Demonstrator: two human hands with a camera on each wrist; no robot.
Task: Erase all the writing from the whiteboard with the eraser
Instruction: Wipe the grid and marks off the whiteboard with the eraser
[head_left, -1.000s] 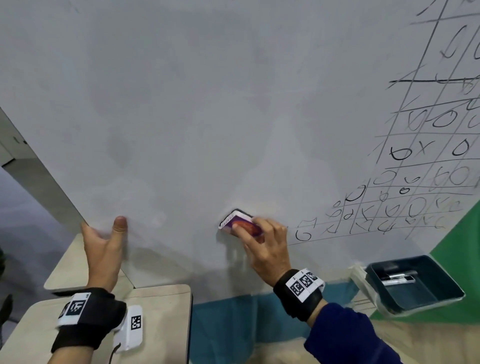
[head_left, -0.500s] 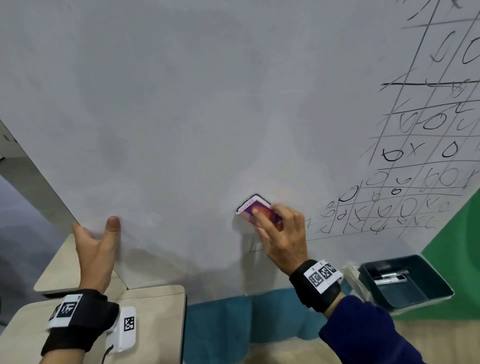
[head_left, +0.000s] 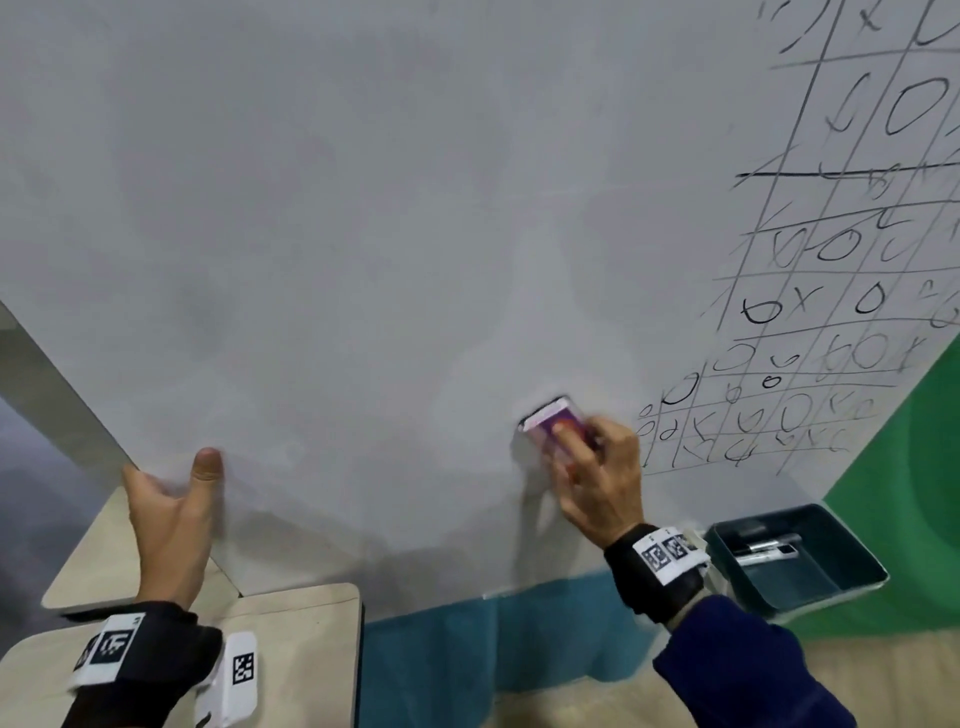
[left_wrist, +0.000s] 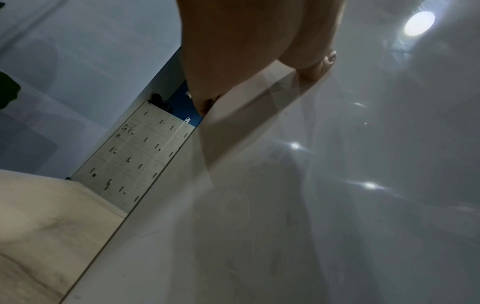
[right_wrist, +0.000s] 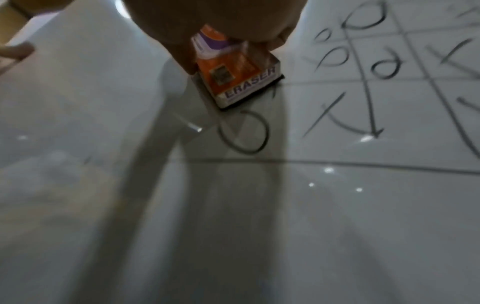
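Pressing the eraser (head_left: 556, 422) flat against the whiteboard (head_left: 363, 208), the right hand (head_left: 597, 478) has its fingers curled over the block's back and sides, low on the board at the left edge of the remaining writing (head_left: 810, 332). The eraser looks like a light, stiff little block with a dark felt face; in the right wrist view its label end (right_wrist: 246, 82) sits just above a drawn circle (right_wrist: 242, 133) and beside the grid lines. Judging by its shape, it is best held across its long sides with the fingertips pushing down on the back, so the felt stays flat and does not tip onto a corner. The board itself seems glossy and slick, so the block should glide easily but will need firm pressure to lift the ink. The left hand (head_left: 171, 519) steadies the board's lower left edge, thumb laid on the front face and fingers spread around the rim, gripping nothing else. A grid of noughts and crosses fills the right side, so much of the job seems left. To the lower right a dark tray (head_left: 852, 566) holding markers (head_left: 763, 551) hangs near the board's corner and could catch the wrist on low strokes. Pale desks (head_left: 301, 649) stand below the left hand.
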